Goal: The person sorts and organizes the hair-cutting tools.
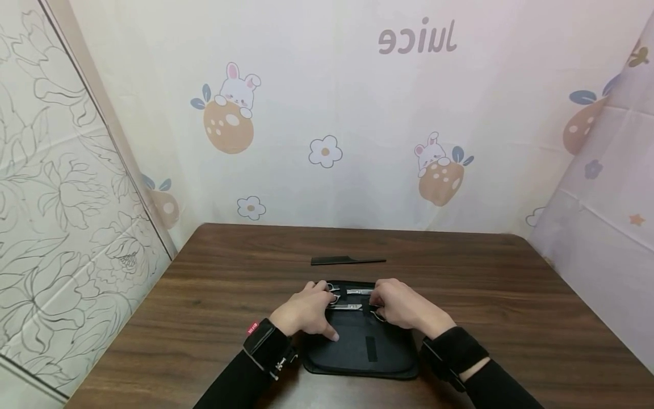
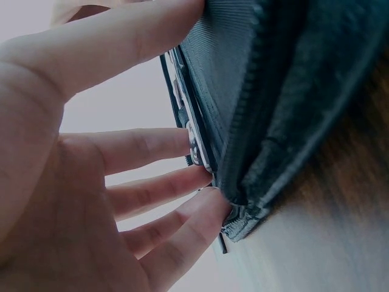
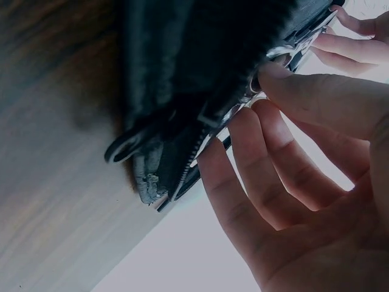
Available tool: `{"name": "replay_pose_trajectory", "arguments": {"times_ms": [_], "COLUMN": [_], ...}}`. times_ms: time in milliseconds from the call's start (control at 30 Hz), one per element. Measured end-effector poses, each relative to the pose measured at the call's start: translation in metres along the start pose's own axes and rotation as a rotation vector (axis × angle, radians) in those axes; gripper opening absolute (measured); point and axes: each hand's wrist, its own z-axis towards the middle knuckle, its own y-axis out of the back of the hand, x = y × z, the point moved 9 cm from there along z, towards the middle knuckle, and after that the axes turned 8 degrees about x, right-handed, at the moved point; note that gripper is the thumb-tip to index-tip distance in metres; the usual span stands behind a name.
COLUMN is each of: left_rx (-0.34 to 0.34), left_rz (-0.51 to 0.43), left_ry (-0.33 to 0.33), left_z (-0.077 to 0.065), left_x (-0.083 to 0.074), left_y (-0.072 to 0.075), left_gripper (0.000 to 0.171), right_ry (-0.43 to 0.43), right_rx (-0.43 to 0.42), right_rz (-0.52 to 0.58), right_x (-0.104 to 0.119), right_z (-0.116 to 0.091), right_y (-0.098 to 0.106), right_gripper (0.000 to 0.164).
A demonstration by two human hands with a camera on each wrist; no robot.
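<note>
A black zip-edged case [image 1: 347, 349] lies unfolded on the wooden table. Two pairs of silver scissors sit side by side across its upper part: the farther scissors [image 1: 359, 292] have their finger rings to the left, the nearer scissors [image 1: 347, 307] theirs to the right. My left hand [image 1: 309, 309] rests on the case's left side, fingers extended by the farther rings and thumb on the black surface. With bent fingers, my right hand [image 1: 403, 304] pinches the nearer scissors at their ring end. Its fingertips are partly hidden in the head view.
Beyond the case lies a black tail comb [image 1: 337, 261]. A zipper pull [image 3: 130, 143] hangs at the case's right edge. The brown table [image 1: 204, 318] reaches back to a printed curtain [image 1: 327, 102], with more patterned cloth on both sides.
</note>
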Motion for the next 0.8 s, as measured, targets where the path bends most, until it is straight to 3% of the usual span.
{"name": "replay_pose_trajectory", "arguments": {"times_ms": [300, 600, 800], "left_rx": [-0.002, -0.001, 0.003], "left_rz": [0.012, 0.003, 0.004], "left_ry": [-0.003, -0.004, 0.009], "left_z": [-0.001, 0.000, 0.000], "left_x": [0.000, 0.000, 0.000], "left_y": [0.002, 0.001, -0.001], "left_gripper": [0.074, 0.073, 0.073], "right_ry": [-0.006, -0.044, -0.089], "right_rx": [0.005, 0.072, -0.015], "right_rz": [0.009, 0.036, 0.006], "right_x": [0.000, -0.006, -0.013], "right_z": [0.003, 0.009, 0.016], "right_y": [0.002, 0.004, 0.020], "right_gripper": [0.015, 0.014, 0.011]}}
